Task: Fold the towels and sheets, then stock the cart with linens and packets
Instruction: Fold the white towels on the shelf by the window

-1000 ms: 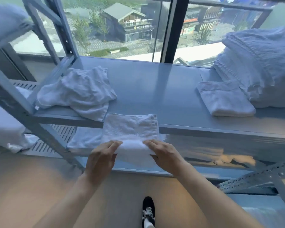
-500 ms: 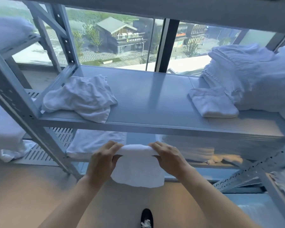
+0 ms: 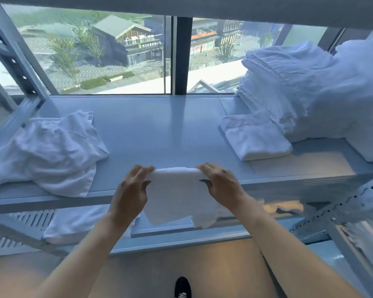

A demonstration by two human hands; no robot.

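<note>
A small white towel (image 3: 177,194) hangs doubled over in front of the grey shelf (image 3: 159,134), its lower edge loose. My left hand (image 3: 131,190) pinches its top left corner and my right hand (image 3: 220,186) pinches its top right corner, at the height of the shelf's front edge. A crumpled white towel (image 3: 50,151) lies on the shelf at the left. A neatly folded white towel (image 3: 256,138) lies at the right, in front of a tall pile of white linens (image 3: 314,93).
The metal rack has slanted uprights at the left (image 3: 15,52) and a perforated strut at the lower right (image 3: 340,205). More white linen (image 3: 82,222) lies on the lower shelf. A window stands behind the rack. My shoe (image 3: 182,287) shows on the floor.
The towel came off the shelf edge, folded in half between my hands, and both hands have risen with it to shelf height. The view has tilted up and closer.
</note>
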